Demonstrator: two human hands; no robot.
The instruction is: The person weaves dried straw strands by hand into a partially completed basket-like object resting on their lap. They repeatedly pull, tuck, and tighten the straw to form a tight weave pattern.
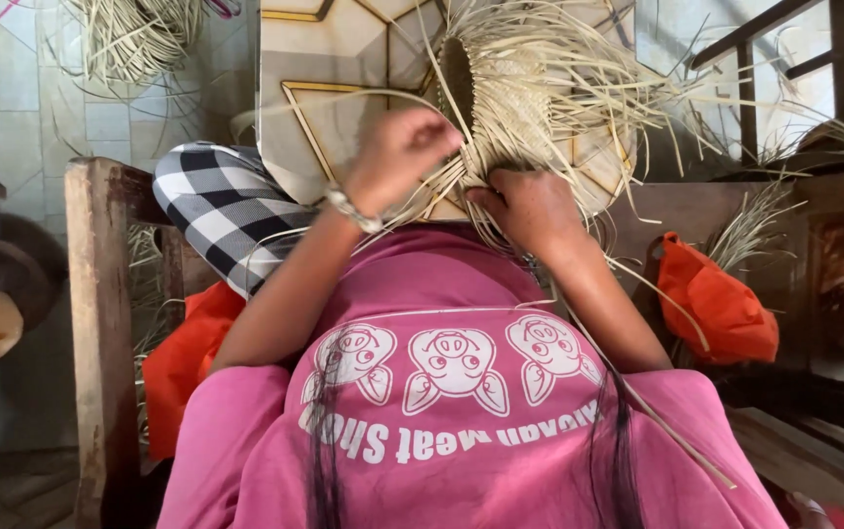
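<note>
Pink cotton shirt (461, 294) lay nearest; beyond it both hands, left (397, 157) and right (530, 206), pinched pale straw strands of the half-woven straw piece (510, 98); even tension seemed wise.

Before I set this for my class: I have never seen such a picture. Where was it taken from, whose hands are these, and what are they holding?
One camera, worn on the person's head, looks down over a pink shirt at their own two bare hands; there is no machine. The left hand and right hand each have a grip on pale straw strands of a half-woven straw piece, held in front over a patterned board. Loose strands stick out all round. A checked cloth covers one knee, and orange bags lie beside the wooden chair.
</note>
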